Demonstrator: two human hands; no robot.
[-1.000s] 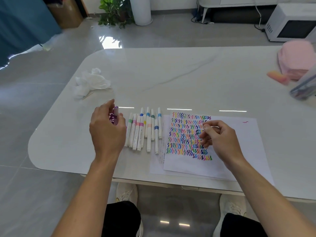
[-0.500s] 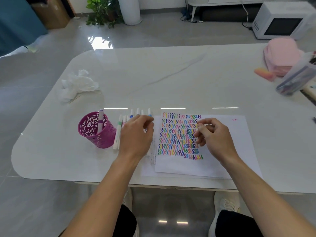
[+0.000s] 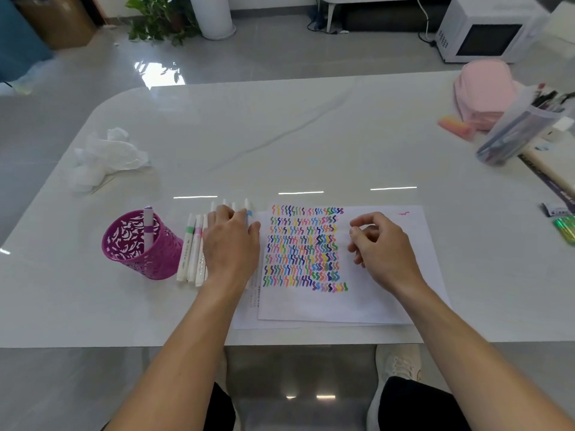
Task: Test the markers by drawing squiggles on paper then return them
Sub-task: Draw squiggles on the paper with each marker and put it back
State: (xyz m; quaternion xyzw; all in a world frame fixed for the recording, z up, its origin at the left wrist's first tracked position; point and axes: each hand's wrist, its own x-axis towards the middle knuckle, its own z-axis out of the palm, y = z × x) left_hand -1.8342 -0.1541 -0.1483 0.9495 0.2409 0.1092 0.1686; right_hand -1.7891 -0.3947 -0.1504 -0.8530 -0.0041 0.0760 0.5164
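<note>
beside the paper (image 3: 389,306) on the bench (image 3: 280,135), the left hand (image 3: 231,247) now lies flat on the marker row (image 3: 191,244), fingers straight. the purple marker (image 3: 148,227) stands returned in the pink cup (image 3: 155,262); next test pending. right hand (image 3: 382,247) hovers loosely curled, empty.

No legible text; print on lower sheet (image 3: 245,318) too small

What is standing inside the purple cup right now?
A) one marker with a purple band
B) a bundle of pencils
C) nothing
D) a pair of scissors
A: a single marker with a purple band stands in the purple cup, while the other markers lie beside it.
</note>
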